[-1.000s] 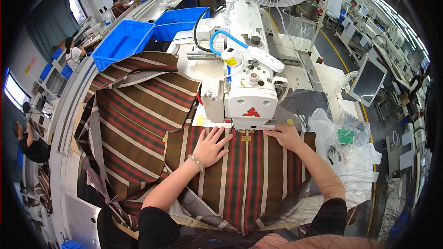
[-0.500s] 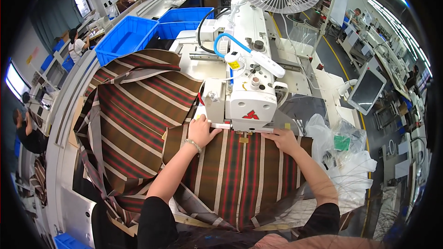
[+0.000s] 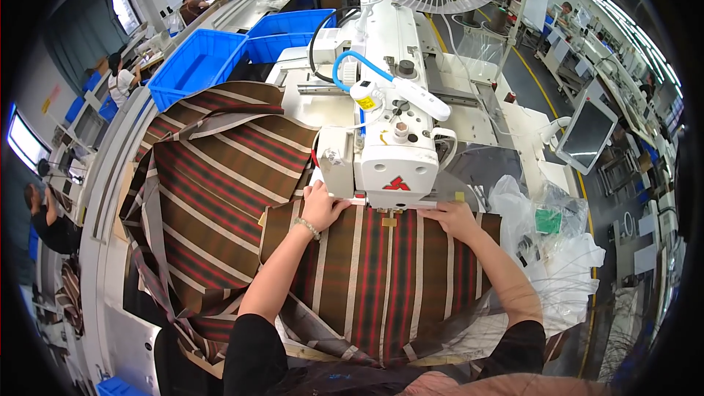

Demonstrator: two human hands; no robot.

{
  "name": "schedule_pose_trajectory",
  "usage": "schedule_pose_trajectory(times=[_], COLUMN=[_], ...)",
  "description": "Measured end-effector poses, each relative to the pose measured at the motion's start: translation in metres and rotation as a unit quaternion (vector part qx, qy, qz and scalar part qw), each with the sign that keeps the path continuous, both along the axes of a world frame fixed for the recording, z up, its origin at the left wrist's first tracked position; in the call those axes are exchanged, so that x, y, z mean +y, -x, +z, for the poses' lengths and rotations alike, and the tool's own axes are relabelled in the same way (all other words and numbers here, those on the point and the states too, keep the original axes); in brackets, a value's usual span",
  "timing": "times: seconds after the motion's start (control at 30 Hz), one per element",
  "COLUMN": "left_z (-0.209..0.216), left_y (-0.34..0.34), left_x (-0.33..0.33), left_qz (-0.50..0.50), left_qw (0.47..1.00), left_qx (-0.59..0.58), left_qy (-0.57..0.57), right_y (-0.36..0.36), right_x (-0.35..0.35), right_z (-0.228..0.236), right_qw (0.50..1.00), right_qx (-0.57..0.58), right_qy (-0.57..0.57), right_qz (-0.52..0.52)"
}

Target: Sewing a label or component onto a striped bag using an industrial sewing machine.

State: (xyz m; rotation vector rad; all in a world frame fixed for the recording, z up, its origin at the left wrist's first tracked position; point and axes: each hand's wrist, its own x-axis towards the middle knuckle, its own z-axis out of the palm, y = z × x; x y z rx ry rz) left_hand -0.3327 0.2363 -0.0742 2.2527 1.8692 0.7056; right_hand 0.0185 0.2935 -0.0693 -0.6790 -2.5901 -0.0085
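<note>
Head view: L hand was bent, grip unclear; R hand lay flattish; striped cloth spread betw. & nearer than both. Sewing-machine head stood just beyond, betw. hands. Step judged: edge alignment; next move prob. needed steady, even pressure.

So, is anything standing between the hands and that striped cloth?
Nothing visible does. The left hand and right hand both appear to rest at the far edge of the striped cloth; the white machine head sits between the two hands, blocking neither.
</note>
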Motion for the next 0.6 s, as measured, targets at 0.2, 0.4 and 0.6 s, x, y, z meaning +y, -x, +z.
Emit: schedule_pose_trajectory(times=[0.2,0.4,0.6], left_z=[0.005,0.002,0.032], left_y=[-0.001,-0.002,-0.012], left_x=[-0.002,-0.012,-0.043], left_qz=[-0.001,0.035,-0.004], left_qw=[0.999,0.992,0.984], left_qx=[0.004,0.116,0.178], left_qy=[0.038,-0.04,0.019], right_y=[-0.001,0.004,-0.009], right_x=[0.0,-0.011,-0.043], right_z=[-0.005,0.008,0.021], right_qw=[1.0,0.999,0.989], right_qx=[0.0,-0.027,-0.111], right_qy=[0.003,-0.017,-0.027], right_qz=[0.002,-0.014,-0.096])
